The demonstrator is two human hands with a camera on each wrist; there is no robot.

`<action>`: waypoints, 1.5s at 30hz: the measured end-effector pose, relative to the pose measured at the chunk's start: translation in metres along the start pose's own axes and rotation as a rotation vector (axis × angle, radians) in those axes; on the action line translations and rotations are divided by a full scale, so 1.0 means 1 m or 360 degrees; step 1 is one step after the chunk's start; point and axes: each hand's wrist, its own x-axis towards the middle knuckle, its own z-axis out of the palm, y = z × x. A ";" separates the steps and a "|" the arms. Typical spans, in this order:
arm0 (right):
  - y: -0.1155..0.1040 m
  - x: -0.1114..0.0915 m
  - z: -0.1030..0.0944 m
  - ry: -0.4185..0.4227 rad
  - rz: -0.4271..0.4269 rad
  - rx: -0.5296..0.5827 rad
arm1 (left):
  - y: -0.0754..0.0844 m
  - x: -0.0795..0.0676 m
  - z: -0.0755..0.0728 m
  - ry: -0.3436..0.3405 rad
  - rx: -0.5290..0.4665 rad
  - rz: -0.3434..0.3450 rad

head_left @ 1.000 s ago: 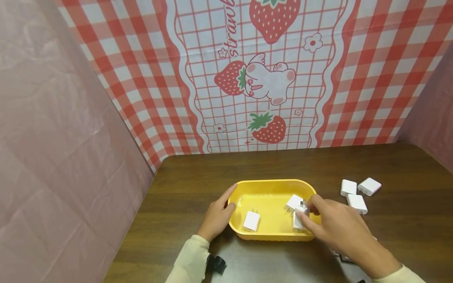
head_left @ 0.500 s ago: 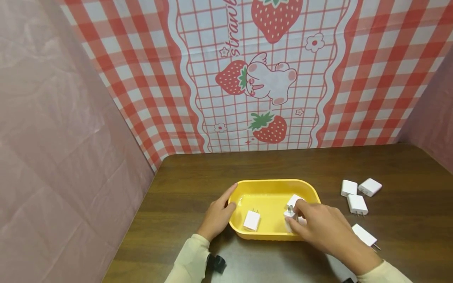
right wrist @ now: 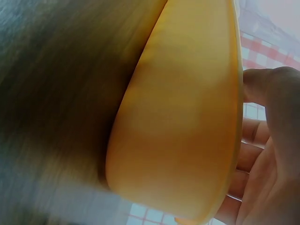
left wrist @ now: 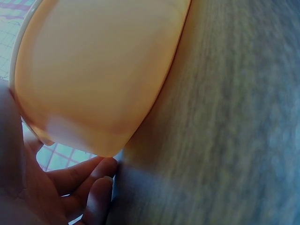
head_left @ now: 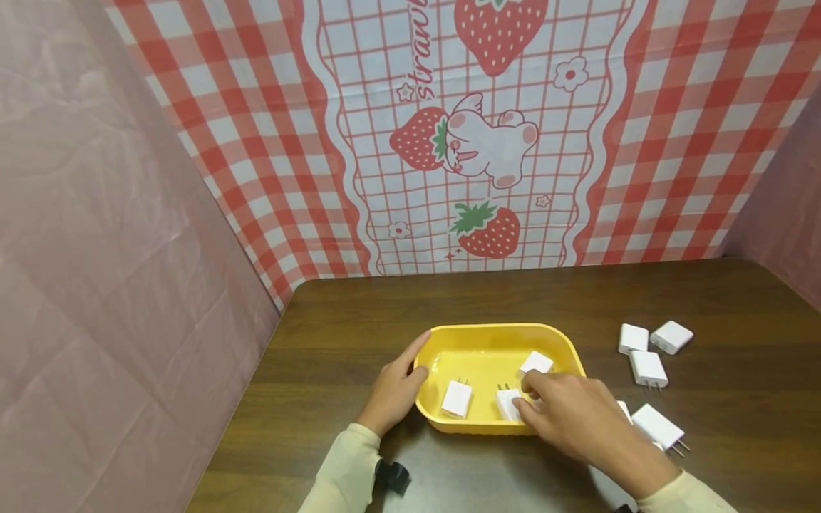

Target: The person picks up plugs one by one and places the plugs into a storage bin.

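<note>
My left hand (head_left: 393, 395) grips the left end of the yellow tray (head_left: 490, 429), thumb at the rim and fingers against the outer wall, as the left wrist view shows. Inside the tray, the thumb and index finger of my right hand (head_left: 577, 413) pinch the right side of a white charger plug (head_left: 508, 405), its two prongs pointing away from me. A second charger plug (head_left: 457, 399) lies to the left, a third charger plug (head_left: 536, 363) to the upper right. In the right wrist view the right fingers are partly hidden behind the tray wall (right wrist: 178, 117).
On the brown table (head_left: 359, 306), several white charger plugs (head_left: 649, 369) lie right of the tray. One charger plug (head_left: 657, 426) is close to my right forearm, and another is partly covered by it. A checked strawberry cloth (head_left: 474, 142) hangs behind the table.
My right hand has moved left inside the tray with the charger plug and lowered it. The plug's prongs have tipped from upward to away from me. My left hand has kept its place.
</note>
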 end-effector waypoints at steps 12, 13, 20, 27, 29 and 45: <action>0.012 -0.010 -0.012 0.0179 0.0015 0.0041 | 0.002 0.000 -0.001 0.0000 -0.0007 -0.0011; 0.013 -0.011 -0.012 0.0218 0.0004 0.0038 | 0.002 0.000 -0.001 -0.0001 -0.0007 -0.0009; 0.024 -0.014 -0.020 0.0468 -0.0097 0.0028 | 0.003 0.000 -0.001 0.0005 0.0004 -0.0007; 0.037 -0.017 -0.027 0.0569 -0.0124 0.0017 | 0.002 0.000 0.000 -0.0003 0.0001 -0.0014; 0.041 -0.019 -0.029 0.0586 -0.0114 0.0023 | 0.002 0.000 0.001 -0.0011 -0.0007 -0.0023; 0.076 -0.048 -0.038 0.0051 0.0272 -0.0037 | 0.002 -0.002 0.001 -0.0022 -0.0043 -0.0040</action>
